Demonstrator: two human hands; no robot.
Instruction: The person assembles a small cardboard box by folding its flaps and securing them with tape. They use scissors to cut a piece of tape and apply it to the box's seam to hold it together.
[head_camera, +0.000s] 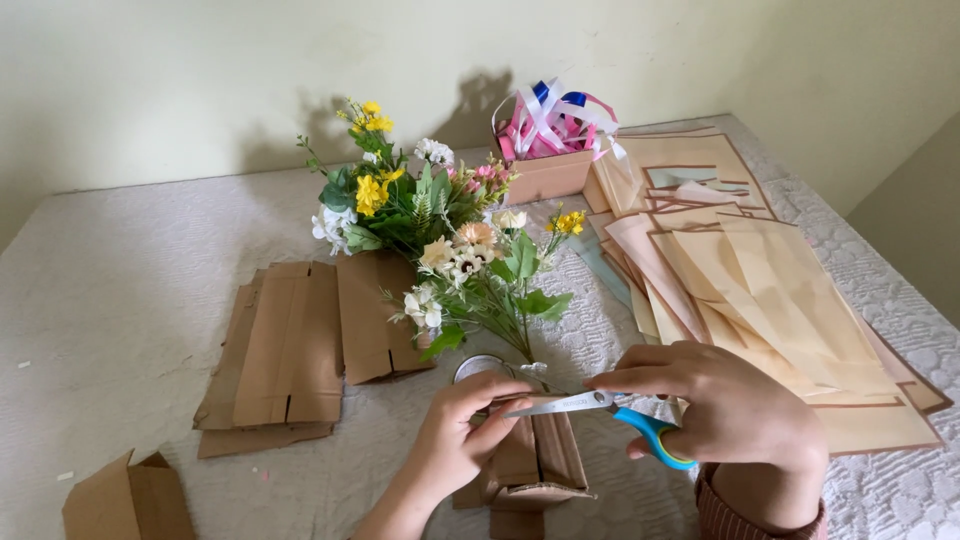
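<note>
Brown cardboard box (535, 460) is sitting at the near edge of the white textured table cover (120, 290), and the left hand (462, 432) is curling closed around its top. The right hand (720, 405) is gripping blue-handled scissors (600, 408), fingers through the loops, blades pointing left toward the left fingertips. Artificial flowers (440, 230) are lying just behind the box. Flattened cardboard (285, 350) is lying to the left, tan paper sheets (770, 300) to the right, a ribbon-filled box (548, 140) against the pale wall.

Left hand (462, 437): fingers curled, thumb forward, gripping, forearm entering from below. Right hand (725, 405): closed around handles, index extended leftward, ribbed pink sleeve cuff at wrist
</note>
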